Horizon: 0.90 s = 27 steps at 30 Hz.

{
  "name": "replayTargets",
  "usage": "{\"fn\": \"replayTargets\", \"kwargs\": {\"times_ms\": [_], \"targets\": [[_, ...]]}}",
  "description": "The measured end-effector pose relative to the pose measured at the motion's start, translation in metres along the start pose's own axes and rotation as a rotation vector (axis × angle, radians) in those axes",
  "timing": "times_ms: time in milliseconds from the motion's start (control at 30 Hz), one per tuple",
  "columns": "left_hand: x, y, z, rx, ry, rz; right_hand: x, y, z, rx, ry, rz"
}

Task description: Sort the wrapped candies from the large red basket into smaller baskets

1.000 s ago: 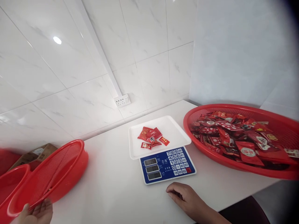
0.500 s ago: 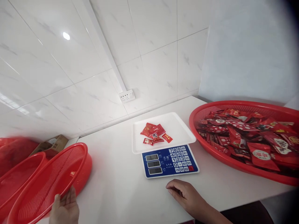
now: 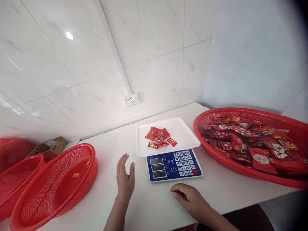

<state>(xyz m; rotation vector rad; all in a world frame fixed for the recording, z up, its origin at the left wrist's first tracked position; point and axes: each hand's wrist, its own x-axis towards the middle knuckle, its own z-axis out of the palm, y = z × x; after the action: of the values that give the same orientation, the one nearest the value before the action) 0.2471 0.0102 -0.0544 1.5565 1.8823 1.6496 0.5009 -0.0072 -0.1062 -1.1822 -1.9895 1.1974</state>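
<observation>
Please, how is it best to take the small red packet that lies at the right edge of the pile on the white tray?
Probably from above and from the right, where the white tray is bare. Pinch the small red packet across its narrow width: it lies flat and slanted at the edge of the pile, so this side is open.

Bright even light, lamp glare on wall tiles (image 3: 69, 35), bowed edges, dark right corners, blurred far left
</observation>
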Motion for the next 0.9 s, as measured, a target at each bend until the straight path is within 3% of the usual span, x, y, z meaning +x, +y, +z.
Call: {"fn": "replayTargets", "kwargs": {"times_ms": [67,100,233,333,467,567,700,900], "targets": [[-0.001,-0.005,0.013,0.043,-0.053,0.115,-0.001,0.000,0.001,-0.016,0.004,-0.004],[-0.002,-0.009,0.018,0.032,-0.073,0.110,-0.002,0.000,0.002,-0.023,0.001,-0.011],[-0.006,-0.028,0.025,-0.016,-0.076,-0.044,0.000,-0.009,-0.009,-0.072,0.022,-0.049],[-0.004,-0.038,0.023,-0.054,-0.058,-0.165,0.015,-0.026,-0.036,-0.160,0.195,-0.097],[0.001,-0.038,0.022,-0.138,-0.055,-0.251,0.065,-0.054,-0.079,-0.357,0.424,-0.237],[0.001,-0.036,0.024,-0.191,-0.063,-0.269,0.115,-0.064,-0.099,-0.480,0.366,-0.282],[0.002,-0.036,0.023,-0.228,-0.060,-0.276,0.163,-0.064,-0.110,-0.558,0.234,-0.056],[0.005,-0.036,0.020,-0.252,-0.029,-0.304,0.169,-0.058,-0.132,-0.542,0.246,0.047]]}}
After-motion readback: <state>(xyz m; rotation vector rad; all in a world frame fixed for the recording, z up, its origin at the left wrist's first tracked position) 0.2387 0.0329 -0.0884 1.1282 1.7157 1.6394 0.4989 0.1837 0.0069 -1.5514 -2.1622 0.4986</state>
